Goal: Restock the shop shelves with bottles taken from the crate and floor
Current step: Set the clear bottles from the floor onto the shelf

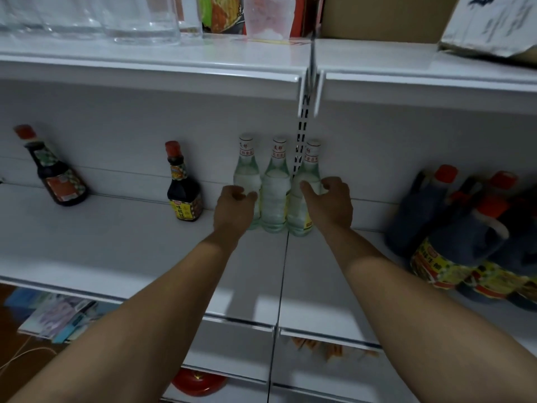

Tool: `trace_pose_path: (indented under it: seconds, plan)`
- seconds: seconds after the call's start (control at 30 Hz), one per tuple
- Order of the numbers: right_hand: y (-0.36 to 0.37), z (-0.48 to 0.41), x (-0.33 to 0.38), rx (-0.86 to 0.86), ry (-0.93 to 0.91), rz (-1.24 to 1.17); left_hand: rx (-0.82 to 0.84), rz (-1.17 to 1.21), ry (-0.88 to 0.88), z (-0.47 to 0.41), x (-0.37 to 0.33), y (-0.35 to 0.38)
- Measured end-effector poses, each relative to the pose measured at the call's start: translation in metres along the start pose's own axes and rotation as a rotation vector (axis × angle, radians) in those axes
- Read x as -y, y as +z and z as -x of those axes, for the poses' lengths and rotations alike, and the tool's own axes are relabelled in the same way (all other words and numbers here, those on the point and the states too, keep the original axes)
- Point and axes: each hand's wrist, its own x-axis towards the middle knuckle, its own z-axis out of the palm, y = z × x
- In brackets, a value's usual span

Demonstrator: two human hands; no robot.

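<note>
Three clear bottles with white caps stand side by side at the back of the white middle shelf (130, 242). My left hand (235, 209) has its fingers curled round the lower part of the left clear bottle (246, 173). The middle clear bottle (276, 196) stands between my hands, untouched and pressed against its neighbours. My right hand (329, 203) holds the right clear bottle (308, 170), thumb on its front and fingers round its right side. All three bottles are upright on the shelf. No crate or floor bottles are in view.
Two dark sauce bottles with red caps (184, 196) (58, 175) stand on the same shelf to the left. Large dark jugs with orange caps (453, 228) crowd the right end. Glass jars (139, 21) and a cardboard box (377, 16) sit on the shelf above.
</note>
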Motion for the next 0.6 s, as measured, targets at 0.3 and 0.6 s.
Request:
trace_pose_path:
  seconds: [0.3, 0.6]
  plan:
    - [-0.002, 0.037, -0.004, 0.081, -0.098, 0.006, 0.186, -0.090, -0.097, 0.067, 0.029, -0.005]
    - [-0.008, 0.117, 0.001, 0.110, -0.059, 0.064, 0.323, -0.036, -0.138, 0.140, 0.070, -0.046]
